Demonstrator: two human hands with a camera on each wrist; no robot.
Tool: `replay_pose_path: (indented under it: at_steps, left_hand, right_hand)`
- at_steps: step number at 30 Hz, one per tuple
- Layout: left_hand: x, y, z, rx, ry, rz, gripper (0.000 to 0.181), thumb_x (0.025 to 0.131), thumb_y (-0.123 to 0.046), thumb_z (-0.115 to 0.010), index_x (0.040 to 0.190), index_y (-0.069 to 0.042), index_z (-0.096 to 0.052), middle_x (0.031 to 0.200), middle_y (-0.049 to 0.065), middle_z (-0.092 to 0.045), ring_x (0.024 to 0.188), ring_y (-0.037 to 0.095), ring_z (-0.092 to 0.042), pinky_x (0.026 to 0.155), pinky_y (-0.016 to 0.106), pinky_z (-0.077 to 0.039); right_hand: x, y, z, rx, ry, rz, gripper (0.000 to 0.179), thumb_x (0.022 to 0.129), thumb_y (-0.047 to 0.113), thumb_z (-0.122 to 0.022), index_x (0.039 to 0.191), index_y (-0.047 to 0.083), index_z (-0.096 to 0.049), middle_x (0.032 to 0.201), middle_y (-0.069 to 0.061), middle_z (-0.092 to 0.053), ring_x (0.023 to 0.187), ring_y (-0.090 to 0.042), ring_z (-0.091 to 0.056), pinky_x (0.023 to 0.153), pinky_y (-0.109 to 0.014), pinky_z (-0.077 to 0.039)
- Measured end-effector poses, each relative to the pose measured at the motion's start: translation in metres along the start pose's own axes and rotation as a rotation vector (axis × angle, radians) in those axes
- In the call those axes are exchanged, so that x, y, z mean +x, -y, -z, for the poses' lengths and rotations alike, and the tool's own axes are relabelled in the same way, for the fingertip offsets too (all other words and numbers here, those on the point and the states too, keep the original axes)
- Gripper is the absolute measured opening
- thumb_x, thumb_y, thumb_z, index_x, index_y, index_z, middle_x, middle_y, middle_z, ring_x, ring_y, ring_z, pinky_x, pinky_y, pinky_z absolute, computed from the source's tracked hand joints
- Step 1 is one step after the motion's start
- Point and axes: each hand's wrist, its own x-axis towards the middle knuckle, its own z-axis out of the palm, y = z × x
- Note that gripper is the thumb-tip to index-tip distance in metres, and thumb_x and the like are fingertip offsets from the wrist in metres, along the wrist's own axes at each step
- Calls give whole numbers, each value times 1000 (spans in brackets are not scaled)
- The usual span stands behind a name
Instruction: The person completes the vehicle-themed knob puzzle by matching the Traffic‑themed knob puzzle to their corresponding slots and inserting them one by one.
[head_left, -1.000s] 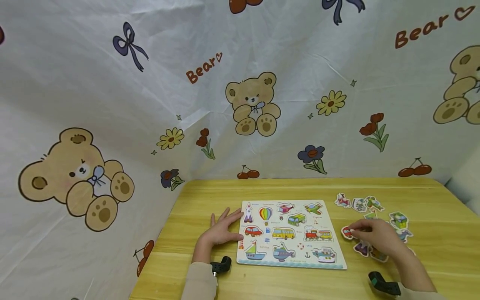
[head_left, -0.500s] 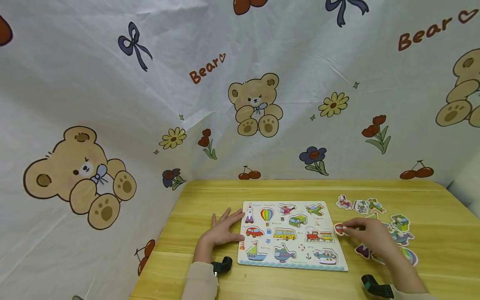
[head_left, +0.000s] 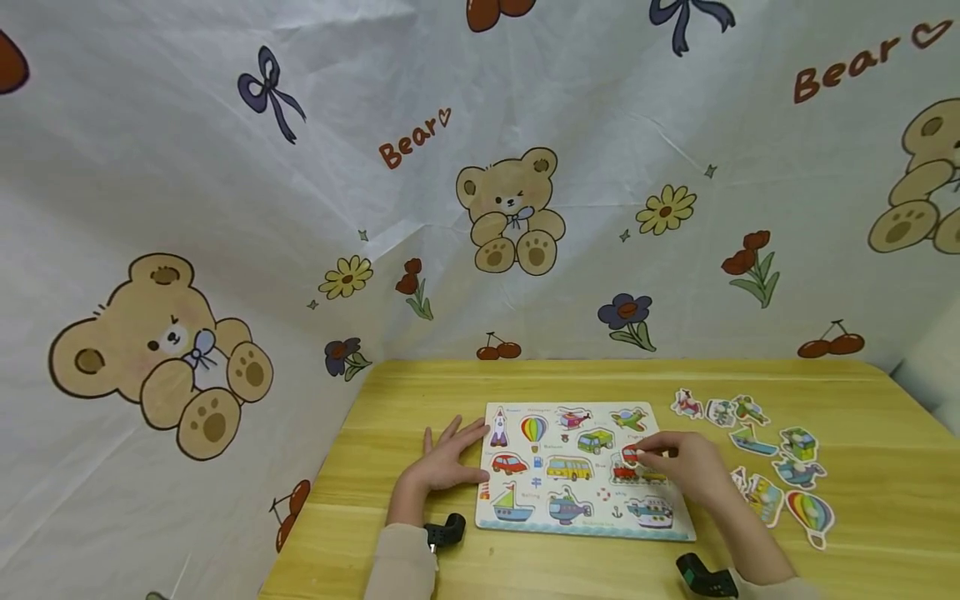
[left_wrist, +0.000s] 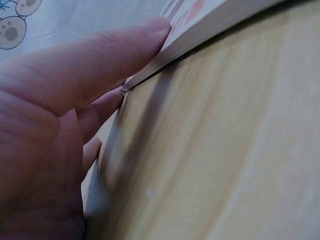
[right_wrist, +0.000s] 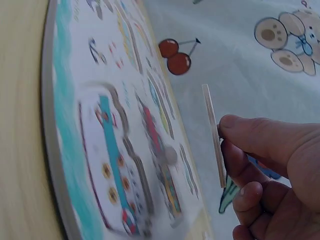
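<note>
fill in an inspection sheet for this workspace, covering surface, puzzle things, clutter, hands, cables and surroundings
Surface: wooden table, light, with visible grain.
Puzzle things: puzzle board lies flat; red piece is held on edge, apart from the board.
Clutter: loose pieces scattered right of the board, some close together.
Hands: left hand touches the board's left edge; right hand pinches the red piece over the board's right part.
Cables: nothing seen.
Surroundings: pale cloth behind the table, printed with bears, flowers and cherries.

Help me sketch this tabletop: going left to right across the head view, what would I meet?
Left hand → vehicle puzzle board → right hand → sailboat puzzle piece → hot-air balloon puzzle piece.
</note>
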Motion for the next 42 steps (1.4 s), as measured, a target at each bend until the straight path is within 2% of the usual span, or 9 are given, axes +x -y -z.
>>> replay_pose_path:
  at_steps: [4,7,15,21,29,38,42]
  left_hand:
    - [-1,1,-1,0,2,4,81,84,-42,-77,154,-27,-40,166,-9,-27,158,32,-4,116,70,18]
    - [-1,1,-1,-5,-1,-1,81,84,-42,-77,154,-26,-40,166,-8,-28,158,33,-4,116,71,17]
    - [-1,1,0,1,2,-6,81,85,-41,-77,155,-26,-40,166,-7,-27,158,33,-4,116,71,17]
    - [-2,2,-2,12,0,0,81,84,-43,-76,155,-28,-39,166,-9,-28,158,32,-4,116,71,16]
    - [1,1,-2,16,-4,12,81,84,-43,-77,154,-29,-40,165,-11,-28,158,30,-4,117,69,17]
    - [0,-1,-2,9,-6,7,82,83,-43,-77,154,-27,-40,166,-8,-28,158,32,-5,117,71,16]
    - [0,-1,-1,10,-9,7,82,83,-42,-77,155,-27,-40,166,-8,-28,158,31,-4,117,70,16]
  right_hand:
    - [1,11,-15,17,26,-10,13,89,21,-74,99,13,-78,83,0,-67,68,-15,-47,53,-24,-38]
    - [4,19,-24,7,34,12,11,89,20,-74,97,14,-78,80,2,-67,68,-15,-48,52,-25,-38]
    - [10,34,-50,-83,-13,60,5,85,18,-78,89,17,-78,77,5,-70,67,-11,-54,59,-26,-41]
    - [12,40,-74,-35,-23,44,4,82,19,-80,86,20,-78,80,7,-72,70,-9,-56,63,-26,-44]
    - [16,58,-94,-6,-21,59,6,81,17,-81,81,22,-78,81,9,-73,77,-7,-62,70,-29,-49]
    - [17,73,-111,26,5,57,7,82,16,-80,80,21,-77,75,8,-71,67,-7,-57,59,-25,-45]
    - [20,76,-117,3,-5,79,5,81,17,-81,80,21,-78,73,9,-71,66,-6,-57,61,-27,-45]
